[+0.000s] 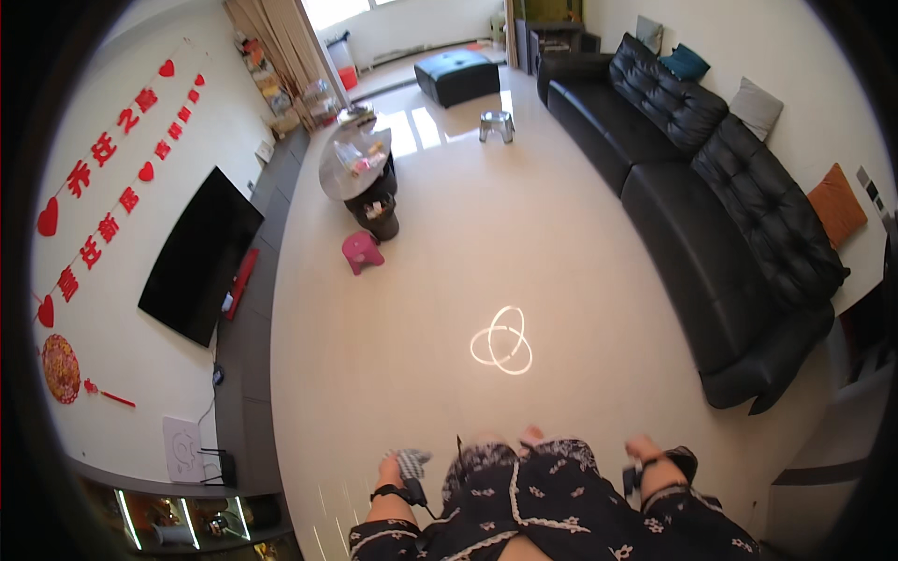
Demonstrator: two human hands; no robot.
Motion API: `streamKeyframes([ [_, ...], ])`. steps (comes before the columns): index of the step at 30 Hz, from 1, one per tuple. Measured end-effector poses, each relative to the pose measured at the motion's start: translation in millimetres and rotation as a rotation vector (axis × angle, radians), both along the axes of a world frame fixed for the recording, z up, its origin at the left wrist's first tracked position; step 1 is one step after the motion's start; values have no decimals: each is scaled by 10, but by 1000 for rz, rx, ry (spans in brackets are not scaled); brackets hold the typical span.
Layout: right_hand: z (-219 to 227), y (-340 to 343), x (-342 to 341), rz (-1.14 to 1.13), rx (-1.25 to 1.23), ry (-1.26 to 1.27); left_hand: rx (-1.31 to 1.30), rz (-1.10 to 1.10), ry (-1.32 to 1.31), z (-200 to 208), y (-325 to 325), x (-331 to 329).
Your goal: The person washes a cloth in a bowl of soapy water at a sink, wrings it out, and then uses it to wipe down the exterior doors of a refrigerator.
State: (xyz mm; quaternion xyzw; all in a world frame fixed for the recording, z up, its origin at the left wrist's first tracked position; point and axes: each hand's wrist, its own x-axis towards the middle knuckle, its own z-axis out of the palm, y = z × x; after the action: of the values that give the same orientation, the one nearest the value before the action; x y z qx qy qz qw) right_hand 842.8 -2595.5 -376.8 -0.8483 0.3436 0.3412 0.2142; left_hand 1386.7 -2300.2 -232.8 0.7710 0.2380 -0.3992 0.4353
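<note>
Low at the left, my left hand (389,467) is closed on a grey checked cloth (412,462), which hangs out on its inner side. A black strap with a small device (412,490) sits round that wrist. My right hand (643,449) hangs low on the other side, above the floor and apart from any object. Its fingers are too small and foreshortened to make out. Another black strap (681,462) goes round the right wrist. Between the hands is my dark flowered dress (552,491), with a bare foot (531,434) showing past its hem.
A long black sofa (673,224) with cushions lines the right side. Along the left wall run a low grey cabinet (248,374) and a television (201,262). Ahead stand a pink stool (361,251), a cluttered round table (337,178), a clear stool (497,123) and a black ottoman (457,77).
</note>
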Motion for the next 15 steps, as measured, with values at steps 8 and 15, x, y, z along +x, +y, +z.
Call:
streamKeyframes([
  [8,1118,-3064,3336,-722,-34,-740,-92,314,54,-1355,416,1436],
  [15,335,-4036,2706,-789,-110,-518,-160,-13,-3,116,-3417,2493],
])
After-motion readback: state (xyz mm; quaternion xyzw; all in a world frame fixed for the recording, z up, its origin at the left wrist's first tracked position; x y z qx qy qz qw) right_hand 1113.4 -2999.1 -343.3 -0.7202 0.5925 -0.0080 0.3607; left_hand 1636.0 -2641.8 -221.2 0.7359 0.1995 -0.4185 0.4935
